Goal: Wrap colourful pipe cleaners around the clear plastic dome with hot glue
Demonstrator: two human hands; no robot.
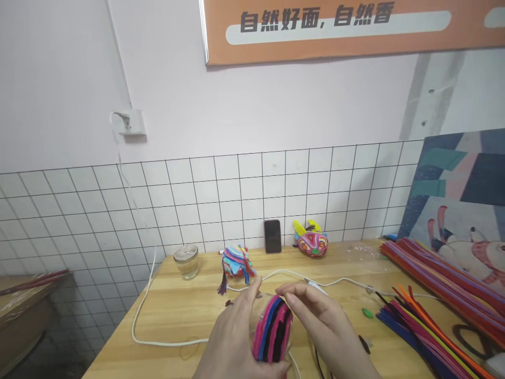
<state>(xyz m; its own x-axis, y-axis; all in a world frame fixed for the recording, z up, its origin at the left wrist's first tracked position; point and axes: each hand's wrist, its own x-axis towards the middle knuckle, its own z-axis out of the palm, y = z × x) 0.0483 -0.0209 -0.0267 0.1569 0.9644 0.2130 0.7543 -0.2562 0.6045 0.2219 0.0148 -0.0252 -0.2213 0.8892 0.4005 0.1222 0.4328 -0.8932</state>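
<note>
In the head view, a rounded piece covered in fuzzy pipe-cleaner stripes (272,331), pink, blue and black, is held low over the table. My left hand (232,337) wraps round its left side and lower end, with the thumb across the bottom. At the upper right edge, the thumb and fingers of my right hand (323,326) are pinched together against the piece. Whether a loose strand is also between those fingertips, I cannot tell. Dark thin strands (319,363) hang below my right hand. The underside of the piece is hidden.
Bundled pipe cleaners (426,337) lie at right, near black-handled scissors (469,339). Toward the wall stand a glass jar (187,262), a striped fuzzy ornament (236,261), a phone (273,236) and a yellow-eared animal head (312,243). A white cable (169,343) crosses the wooden table (158,316).
</note>
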